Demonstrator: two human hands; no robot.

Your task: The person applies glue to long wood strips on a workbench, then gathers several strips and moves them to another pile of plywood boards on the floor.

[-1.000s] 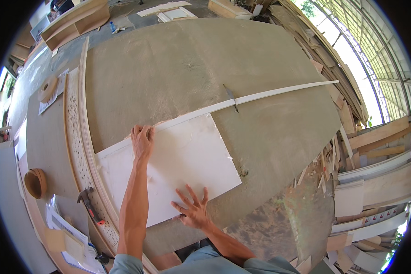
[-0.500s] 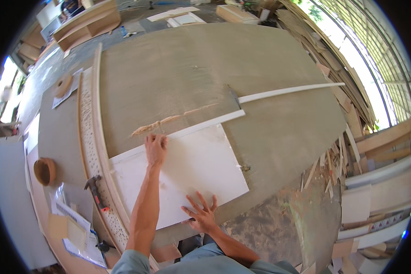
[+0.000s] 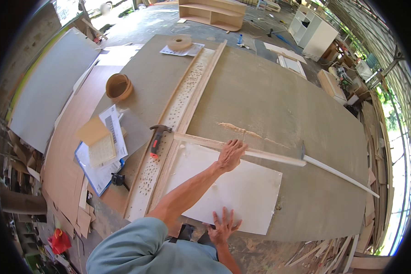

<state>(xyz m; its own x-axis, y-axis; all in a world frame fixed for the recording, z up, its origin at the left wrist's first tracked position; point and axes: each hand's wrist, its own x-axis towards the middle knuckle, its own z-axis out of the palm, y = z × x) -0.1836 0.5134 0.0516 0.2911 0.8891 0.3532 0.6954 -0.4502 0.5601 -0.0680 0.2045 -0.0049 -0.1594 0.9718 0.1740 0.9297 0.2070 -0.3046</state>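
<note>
A white panel [image 3: 251,192] lies flat on the brownish-grey worktable [image 3: 256,91]. Along its far edge runs a narrow wooden strip [image 3: 278,157] with a white face, its right end past the panel's corner. My left hand [image 3: 233,154] has its fingers curled over this strip, closed on it. Near the panel's front edge, my right hand [image 3: 221,227] rests on the white surface with fingers spread, holding nothing. A claw hammer [image 3: 155,142] with a black and red handle lies left of the panel, across a long fence-like board [image 3: 182,100] dotted with dark specks.
A thin metal blade [image 3: 303,150] stands up beside a long white strip [image 3: 342,176]. On the left are a round brown container [image 3: 119,87], papers with an open notebook [image 3: 101,150], and a roll of tape [image 3: 180,43]. Wood offcuts [image 3: 324,253] lie at the lower right.
The view has swung left, bringing more of the papers and left side in. My left hand has closed over the strip at the panel's far edge; my right hand stays spread on the panel.
</note>
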